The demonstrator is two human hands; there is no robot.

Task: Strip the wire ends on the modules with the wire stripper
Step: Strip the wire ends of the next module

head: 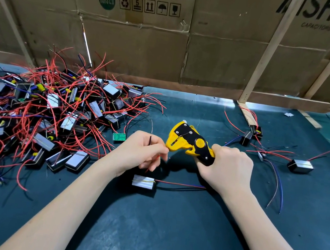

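A yellow and black wire stripper [189,141] is held above the mat, my right hand [228,166] gripping its handles, its jaws pointing left. My left hand [143,151] pinches thin wires, a red wire [154,161] and a black wire [150,140], right at the stripper's jaws. These wires appear to lead down to a small silver-topped module [143,182] lying on the mat just below my hands. A red, a blue and a black wire run from that module to the right under my right wrist.
A big tangled pile of modules with red wires [44,111] fills the left of the green mat [165,232]. A few separate modules [300,166] lie at the right. A small green circuit board [119,137] lies near the pile. Cardboard walls and wooden slats stand behind.
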